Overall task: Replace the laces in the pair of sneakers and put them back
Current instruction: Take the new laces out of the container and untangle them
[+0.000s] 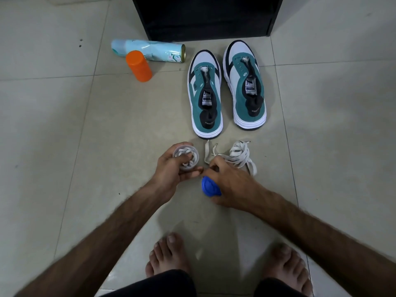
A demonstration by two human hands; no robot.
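We start with the pair of teal-and-white suede sneakers [226,88], standing side by side, laceless, in the upper centre-right of the frame, toes toward the dark cabinet [205,16] at the top edge. Just below their heels, at centre, lies a loose heap of flat white laces [237,155], and beside it on the left a small clear plastic tub [186,156] packed with more coiled white lace. Our left hand [171,170] has its fingers curled around that tub, thumb pressed across its side; our right hand [229,185] is closed around a round blue lid [209,187] in the palm while its fingertips pinch toward the tub's rim. We judge the laces to be light, limp and prone to tangling, best taken by a stiff tip and drawn out gradually; the sneakers look light with a firm sole, easiest to steady at the heel or beside the eyelets. The thin tub may flex and slip under a squeeze. We cannot tell whether the heap is one lace or two, nor which laces are new; the right fingertips are partly hidden behind the left thumb. Farther out, upper left, an upright orange plastic bottle [139,65] stands against a pale blue spray can [150,50] lying on its side on the grey tiled floor [64,125].
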